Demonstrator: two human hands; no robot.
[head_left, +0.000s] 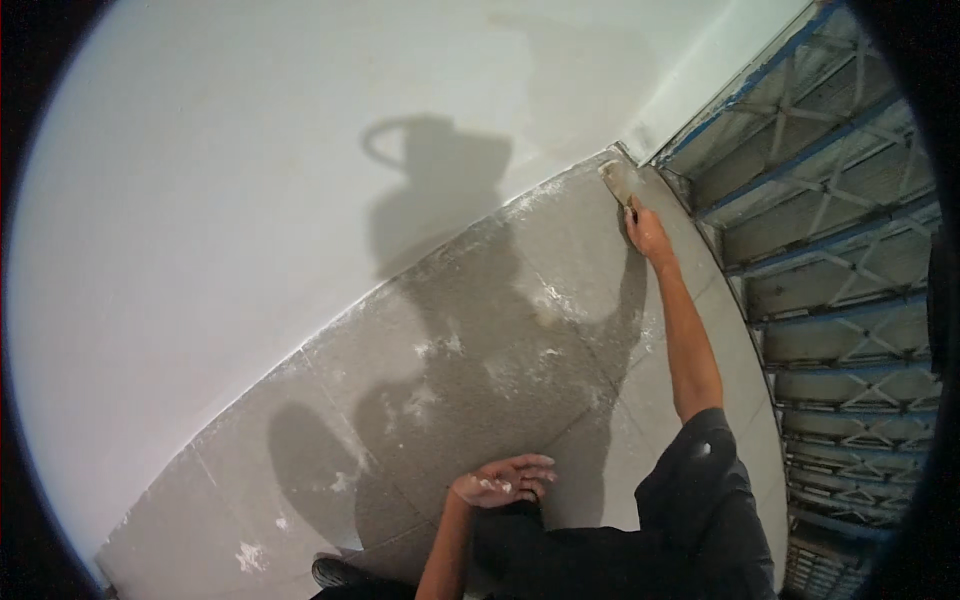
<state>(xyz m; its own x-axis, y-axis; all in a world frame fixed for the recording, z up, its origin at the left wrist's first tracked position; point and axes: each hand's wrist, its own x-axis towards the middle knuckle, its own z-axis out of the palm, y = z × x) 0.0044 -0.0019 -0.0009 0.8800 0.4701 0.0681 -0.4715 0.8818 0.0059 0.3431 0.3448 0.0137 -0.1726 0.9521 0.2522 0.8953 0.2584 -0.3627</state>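
Observation:
My right hand point(647, 232) reaches far forward, its fingers wrapped around the dark handle of a flat hand tool point(617, 182) with a wide, pale, stained head. I cannot tell whether it is a scraper or a brush. The tool's head is low over the tiled floor point(560, 400), close to the corner by the wall. Nearer to me, my left hand point(505, 480) hangs by my knee with its fingers loosely stretched out and nothing in it. White dust marks its palm. Chalky white patches point(560, 302) are smeared over the grey tiles.
A smooth white wall point(230, 180) runs along the far left edge of the floor. To the right stands a folding metal gate point(840, 285) with blue bars and crossed slats. My dark shoe point(345, 573) is at the lower left. My shadow falls across floor and wall.

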